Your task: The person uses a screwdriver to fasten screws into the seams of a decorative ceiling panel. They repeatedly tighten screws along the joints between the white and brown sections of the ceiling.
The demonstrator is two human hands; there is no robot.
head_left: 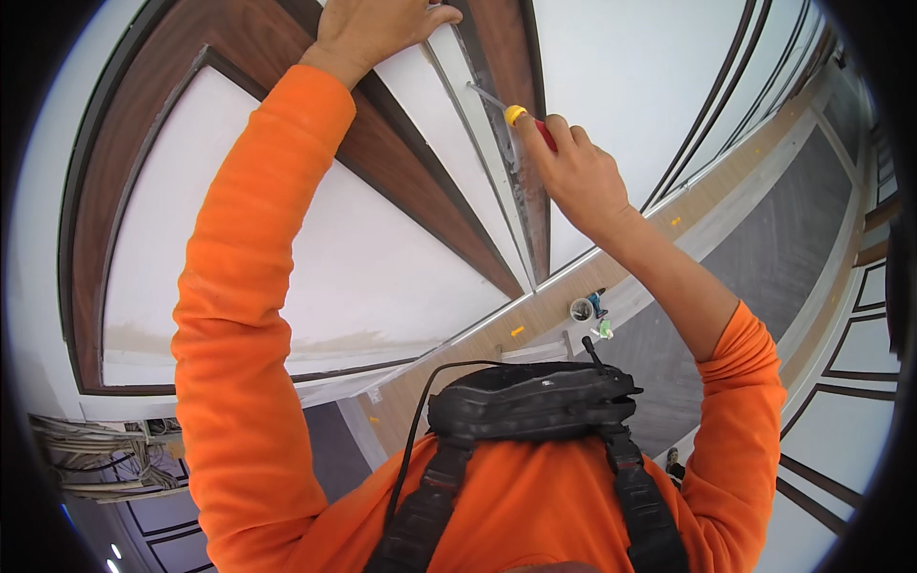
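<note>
My right hand (578, 177) is closed around the red and yellow handle of a screwdriver (517, 115). The screwdriver's metal shaft points up and left, and its tip meets a narrow white strip (475, 119) or lies very near it. Beside that strip runs a dark brown wooden frame piece (516, 48), its inner edge scuffed with whitish marks. Higher up, my left hand (377, 31) rests at the top of the strip with the thumb stretched out. Its other fingers are mostly cut off by the upper edge of the view.
White panels (258, 220) with brown wooden frames stand on the left. On the floor by the wall are a small bucket (582, 309), a blue power drill (598, 300) and a green-and-white item (604, 329). Bundled cables (105, 458) lie at lower left. A black bag (530, 406) is strapped to my chest.
</note>
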